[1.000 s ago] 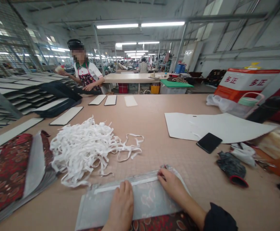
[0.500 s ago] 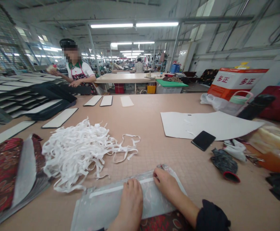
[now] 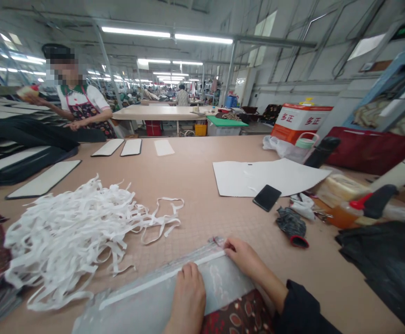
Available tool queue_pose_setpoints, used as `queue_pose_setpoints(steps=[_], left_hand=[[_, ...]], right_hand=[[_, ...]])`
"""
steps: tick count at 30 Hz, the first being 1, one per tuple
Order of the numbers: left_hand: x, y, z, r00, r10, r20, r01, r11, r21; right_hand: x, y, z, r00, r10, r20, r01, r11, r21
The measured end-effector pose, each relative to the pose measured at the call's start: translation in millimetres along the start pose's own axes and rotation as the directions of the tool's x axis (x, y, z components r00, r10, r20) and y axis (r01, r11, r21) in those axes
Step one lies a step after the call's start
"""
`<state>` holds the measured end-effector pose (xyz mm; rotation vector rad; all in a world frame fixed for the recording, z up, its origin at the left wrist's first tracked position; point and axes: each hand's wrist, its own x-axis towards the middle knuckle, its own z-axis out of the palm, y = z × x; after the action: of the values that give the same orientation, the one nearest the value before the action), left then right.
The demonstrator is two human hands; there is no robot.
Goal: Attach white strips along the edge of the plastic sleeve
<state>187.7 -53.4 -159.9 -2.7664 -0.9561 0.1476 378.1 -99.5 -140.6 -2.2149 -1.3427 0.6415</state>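
A grey sheet [image 3: 136,297] with a white strip [image 3: 146,281] along its far edge lies in front of me, on top of dark red patterned fabric [image 3: 239,315]. My left hand [image 3: 190,290] rests on the sheet, its bent fingertips pressed together at the strip's near side. At the strip's right end my right hand [image 3: 239,255] pinches with thumb and fingers near the sheet's far corner; whatever lies between the fingertips is too small to make out. To the left of the sheet is a tangled heap of white strips [image 3: 73,232].
A black phone [image 3: 266,198] lies against white board [image 3: 268,176]. Right of it are a dark grey crumpled item [image 3: 291,225], an orange-filled container [image 3: 343,215] and black fabric [image 3: 390,264]. White panels [image 3: 45,178] lie at left, where a person [image 3: 84,104] stands.
The view has turned to the right, so the table's objects appear further left. My right hand's fingers now pinch at the strip's end. More patterned fabric shows beneath my right arm.
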Motion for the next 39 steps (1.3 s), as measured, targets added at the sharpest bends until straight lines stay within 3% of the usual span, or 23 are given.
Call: queue_pose_setpoints(steps=[8, 14, 17, 20, 23, 26, 28, 30, 35, 39], left_hand=[[-2.3, 1.7, -12.2, 0.994, 0.048, -0.096, -0.047, 0.999, 0.014], [1.3, 5.7, -10.7, 0.999, -0.014, -0.042, 0.014, 1.000, 0.013], [3.0, 4.7, -9.0, 0.998, 0.015, -0.064, -0.017, 1.000, -0.025], [4.0, 5.6, -9.8, 0.999, 0.000, -0.048, -0.002, 0.999, -0.045], [2.8, 10.9, -12.6, 0.999, -0.054, -0.002, 0.053, 0.998, -0.025], [-2.5, 8.9, -13.6, 1.000, -0.005, -0.016, 0.005, 1.000, -0.022], [-12.0, -3.3, -11.2, 0.999, 0.038, -0.004, -0.038, 0.998, -0.041], [-29.4, -24.6, -6.7, 0.999, 0.040, 0.029, -0.038, 0.998, -0.059], [-92.7, -92.2, 3.9, 0.980, -0.165, 0.110, 0.169, 0.985, -0.032], [-121.5, -124.5, 5.2, 0.949, -0.271, 0.159, 0.281, 0.959, -0.044]], right_hand=[[1.3, 0.2, 12.4, 0.993, -0.045, -0.111, 0.042, 0.999, -0.030], [2.5, -1.5, 9.7, 0.996, -0.053, -0.079, 0.044, 0.993, -0.110], [2.8, -2.1, 5.3, 0.997, -0.045, -0.069, 0.035, 0.991, -0.128], [-2.9, -3.8, 13.0, 0.988, -0.078, -0.134, 0.044, 0.969, -0.245], [-15.9, -6.4, 38.7, 0.936, -0.313, -0.161, 0.227, 0.887, -0.402], [-29.4, -1.3, 64.3, 0.793, -0.598, -0.120, 0.493, 0.745, -0.450], [-33.8, 10.3, 70.4, 0.744, -0.659, -0.111, 0.549, 0.697, -0.460], [-33.9, 27.5, 66.8, 0.751, -0.655, -0.086, 0.551, 0.693, -0.465], [-28.6, 70.5, 48.7, 0.767, -0.640, -0.048, 0.556, 0.699, -0.449], [-18.5, 79.7, 50.4, 0.787, -0.616, -0.037, 0.546, 0.723, -0.424]])
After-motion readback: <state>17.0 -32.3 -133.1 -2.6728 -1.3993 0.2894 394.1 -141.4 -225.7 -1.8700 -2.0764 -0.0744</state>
